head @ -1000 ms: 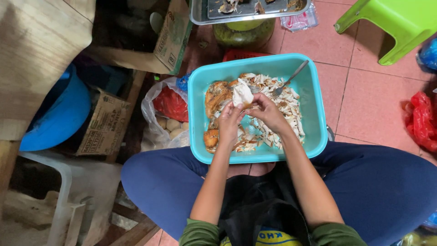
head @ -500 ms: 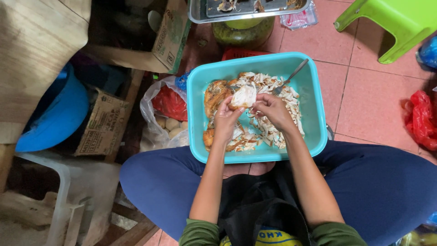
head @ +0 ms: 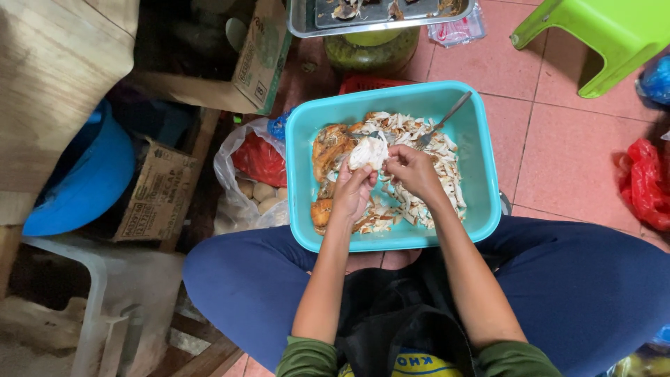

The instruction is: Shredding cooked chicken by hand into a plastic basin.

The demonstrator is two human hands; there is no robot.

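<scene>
A turquoise plastic tub (head: 481, 174) rests on my lap, filled with shredded cooked chicken (head: 447, 164) on the right and browned whole pieces (head: 328, 150) on the left. My left hand (head: 352, 192) and my right hand (head: 412, 171) both grip one pale chunk of chicken meat (head: 368, 150) above the middle of the tub, fingers pinched on it. A metal fork (head: 441, 120) lies in the shreds at the tub's far right.
A metal tray (head: 377, 17) with scraps sits beyond the tub over a green jar (head: 370, 49). A plastic bag with red contents (head: 255, 174), cardboard boxes (head: 157, 199) and a blue basin (head: 84, 181) stand left. A green stool (head: 607, 31) and a red bag (head: 645, 185) are right.
Both hands stay on the pale chunk; they have shifted slightly within the tub as the fingers work at the meat. Nothing else moved.
</scene>
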